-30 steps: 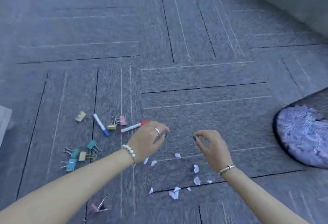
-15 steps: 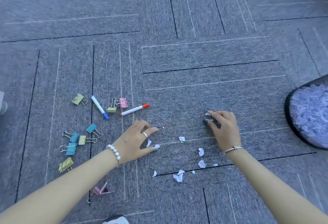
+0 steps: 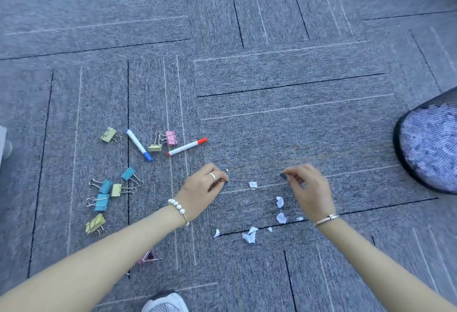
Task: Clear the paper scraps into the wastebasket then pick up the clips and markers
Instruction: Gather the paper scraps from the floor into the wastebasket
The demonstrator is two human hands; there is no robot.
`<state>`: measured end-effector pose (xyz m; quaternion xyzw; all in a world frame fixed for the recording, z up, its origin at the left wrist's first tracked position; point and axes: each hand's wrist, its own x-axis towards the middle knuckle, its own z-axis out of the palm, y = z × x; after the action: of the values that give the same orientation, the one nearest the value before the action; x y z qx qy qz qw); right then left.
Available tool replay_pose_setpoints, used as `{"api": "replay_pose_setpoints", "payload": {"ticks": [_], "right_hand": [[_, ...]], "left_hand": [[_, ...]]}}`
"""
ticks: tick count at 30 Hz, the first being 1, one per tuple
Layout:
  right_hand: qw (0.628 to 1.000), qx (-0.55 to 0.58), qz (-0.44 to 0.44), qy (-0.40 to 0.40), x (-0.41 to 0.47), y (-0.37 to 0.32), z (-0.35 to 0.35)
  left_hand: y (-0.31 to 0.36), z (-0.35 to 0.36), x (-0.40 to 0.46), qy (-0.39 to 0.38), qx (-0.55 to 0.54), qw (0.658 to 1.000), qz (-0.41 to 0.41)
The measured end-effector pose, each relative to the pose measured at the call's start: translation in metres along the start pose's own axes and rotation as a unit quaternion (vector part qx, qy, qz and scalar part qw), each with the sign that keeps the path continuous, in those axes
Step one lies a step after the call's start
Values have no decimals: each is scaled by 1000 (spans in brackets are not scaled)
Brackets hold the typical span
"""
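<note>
1. Since half a second ago, the left hand (image 3: pixel 205 191) has drawn its spread fingers into a loose curl, and the scraps that lay under its fingertips are hidden now; the right hand (image 3: pixel 308 188) has lifted slightly and is blurred.
2. The grey carpet floor (image 3: pixel 272 64) carries everything; both bare forearms reach out over it from below.
3. The black mesh wastebasket (image 3: pixel 430 153) lies at the right edge, well apart from the scraps and only partly in view.
4. The left hand's fingers (image 3: pixel 221 178) are bunched together, tips down near the carpet; whether they pinch a scrap I cannot tell. A ring sits on one finger, a pearl bracelet (image 3: pixel 176 206) on the wrist.
5. The right hand's fingers (image 3: pixel 289 175) are pressed together as if pinching something small, but the blur hides what. A thin bangle (image 3: pixel 326 220) circles that wrist.
6. A white shoe toe (image 3: pixel 164 304) shows at the bottom edge.
7. The red-capped marker (image 3: pixel 186 147) and blue-capped marker (image 3: pixel 138 144) lie beyond the left hand, apart from each other.
8. The binder clips (image 3: pixel 106 191) lie scattered to the left, teal, yellow and pink; one pink clip (image 3: pixel 147 258) sits just beside the left forearm.
9. The paper scraps (image 3: pixel 249 236) lie loose on the carpet between and below the hands.
</note>
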<state>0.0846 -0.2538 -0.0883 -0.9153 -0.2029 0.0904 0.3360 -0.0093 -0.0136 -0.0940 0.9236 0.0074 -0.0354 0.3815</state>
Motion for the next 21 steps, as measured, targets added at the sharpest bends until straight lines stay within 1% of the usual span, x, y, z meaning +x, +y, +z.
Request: {"api": "replay_pose_setpoints", "payload": {"ticks": [3,6,8,10,13,15,17,19,21], "right_hand": [[997,20,-28,-65,-21,-17,6],[993,19,-61,-103,-19,-30,20],[990,-1,-83,-114,-10,-34,30],[989,-7,-78,-122,-4,-35,36],[992,2,-59,-110,-4,-36,39],[993,-3,-65,-96,-5,-36,40],[993,-8,-60,-100,-5,-36,41],[992,-10,-53,-114,-5,-37,41],[991,-4,-44,-126,-4,-37,39]], "left_hand": [[-2,3,5,8,-3,1000,-8],[-3,6,7,22,24,999,-4],[-2,9,9,45,47,998,-7],[0,9,12,67,81,994,-30],[-3,4,14,51,97,991,-72],[-7,3,14,31,98,993,-55],[-6,5,14,16,69,997,-23],[-4,6,14,18,35,999,-2],[-4,6,15,22,36,999,9]]}}
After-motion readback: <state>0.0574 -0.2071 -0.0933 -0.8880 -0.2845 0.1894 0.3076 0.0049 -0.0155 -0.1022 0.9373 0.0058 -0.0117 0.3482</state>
